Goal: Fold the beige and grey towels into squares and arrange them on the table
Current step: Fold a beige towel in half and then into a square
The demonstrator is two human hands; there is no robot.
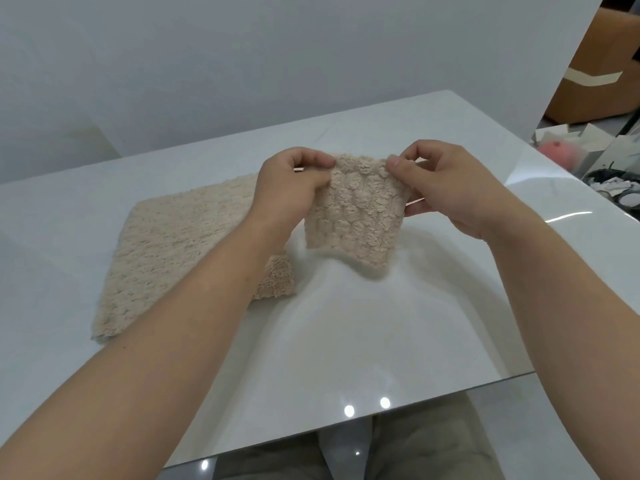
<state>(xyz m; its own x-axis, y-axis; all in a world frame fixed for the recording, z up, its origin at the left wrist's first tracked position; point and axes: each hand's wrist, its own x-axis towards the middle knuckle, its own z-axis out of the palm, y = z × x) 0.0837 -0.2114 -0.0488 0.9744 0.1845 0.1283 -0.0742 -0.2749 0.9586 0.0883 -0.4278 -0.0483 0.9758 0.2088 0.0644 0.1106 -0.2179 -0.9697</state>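
A small folded beige towel (356,216) hangs in the air above the middle of the white table (346,341). My left hand (291,188) pinches its upper left corner and my right hand (446,188) pinches its upper right corner. The towel's lower edge hangs free just above the tabletop. A second beige towel (173,247) lies flat on the table to the left, partly hidden under my left forearm. No grey towel is in view.
The table's near edge runs across the bottom, with my lap below it. A white wall stands behind. At the far right, beyond the table, are a cardboard box (595,77), a pink object (557,150) and cluttered items.
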